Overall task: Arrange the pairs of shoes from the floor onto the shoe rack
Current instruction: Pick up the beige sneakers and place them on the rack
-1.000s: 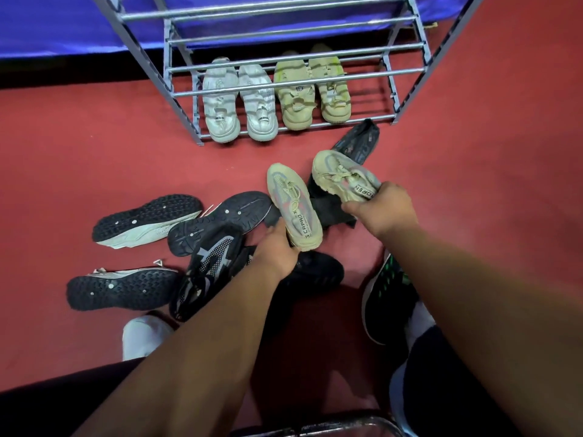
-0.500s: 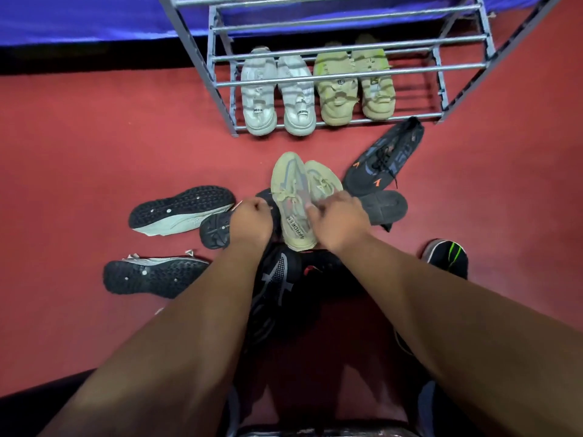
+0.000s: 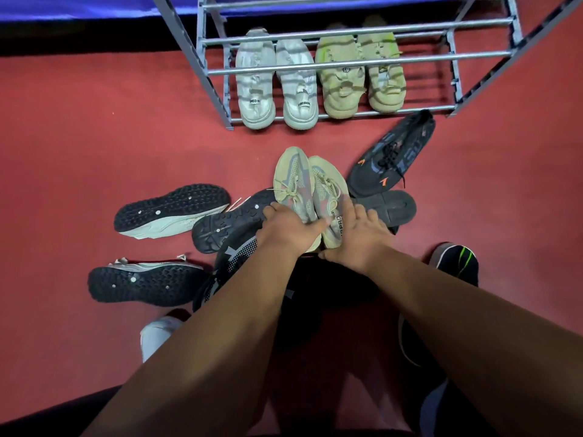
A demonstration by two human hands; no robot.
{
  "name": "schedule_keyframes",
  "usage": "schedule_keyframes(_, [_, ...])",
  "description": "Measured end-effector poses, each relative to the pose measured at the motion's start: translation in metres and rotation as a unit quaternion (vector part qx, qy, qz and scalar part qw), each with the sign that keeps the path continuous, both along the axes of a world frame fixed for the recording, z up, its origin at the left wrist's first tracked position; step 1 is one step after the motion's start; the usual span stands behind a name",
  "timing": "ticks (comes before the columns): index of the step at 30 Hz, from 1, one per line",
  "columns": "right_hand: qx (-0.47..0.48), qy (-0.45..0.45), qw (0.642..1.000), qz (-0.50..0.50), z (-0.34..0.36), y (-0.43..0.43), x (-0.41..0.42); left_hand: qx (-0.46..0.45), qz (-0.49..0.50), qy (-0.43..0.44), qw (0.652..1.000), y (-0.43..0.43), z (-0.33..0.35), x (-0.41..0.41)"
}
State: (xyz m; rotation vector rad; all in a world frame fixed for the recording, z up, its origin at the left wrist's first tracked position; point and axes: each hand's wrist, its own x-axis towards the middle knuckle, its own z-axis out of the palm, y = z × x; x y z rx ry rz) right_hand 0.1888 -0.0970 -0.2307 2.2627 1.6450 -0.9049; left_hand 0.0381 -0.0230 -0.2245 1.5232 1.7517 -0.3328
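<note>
Left hand (image 3: pixel 284 230) and right hand (image 3: pixel 362 236) each grip a heel of the beige pair (image 3: pixel 296 184), whose loose laces could snag the black shoes (image 3: pixel 227 222) beneath them on lifting.

Glossy blue fabric (image 3: pixel 79 7) spans the top edge, with 1 dark black band (image 3: pixel 79 39) directly beneath it.

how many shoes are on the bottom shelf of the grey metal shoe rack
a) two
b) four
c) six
b: a white chunky pair and a yellow-green pair stand side by side on the bottom shelf of the grey metal shoe rack.
</note>
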Motion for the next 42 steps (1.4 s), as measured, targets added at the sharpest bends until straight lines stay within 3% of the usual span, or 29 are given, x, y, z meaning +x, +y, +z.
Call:
schedule_keyframes(6, [-0.02, 0.065, 0.996, -0.064, 0.015, 0.016, 0.005, -0.013, 0.074, -0.01, 0.997, 0.011, 0.012, 0.004])
schedule_keyframes(10, [-0.049, 0.121, 0.984, -0.119, 0.045, 0.031, 0.016, -0.026, 0.067, -0.021, 0.997, 0.023, 0.041, -0.001])
schedule_keyframes(16, [-0.08, 0.079, 0.988, -0.108, 0.107, 0.057, 0.031, -0.011, 0.006, -0.029, 1.0, 0.029, 0.103, -0.013])
schedule_keyframes(24, [0.072, 0.086, 0.988, -0.108, 0.202, 0.037, 0.028, 0.065, 0.0, -0.057, 0.996, 0.008, 0.201, -0.033])
schedule_keyframes(32, [0.165, 0.118, 0.975, -0.092, 0.319, -0.011, -0.003, 0.112, 0.026, -0.091, 0.989, -0.03, 0.327, -0.066])
schedule_keyframes(42, [0.234, 0.083, 0.968, 0.027, 0.342, -0.037, 0.007, 0.136, -0.088, 0.025, 0.986, -0.026, 0.368, -0.082])
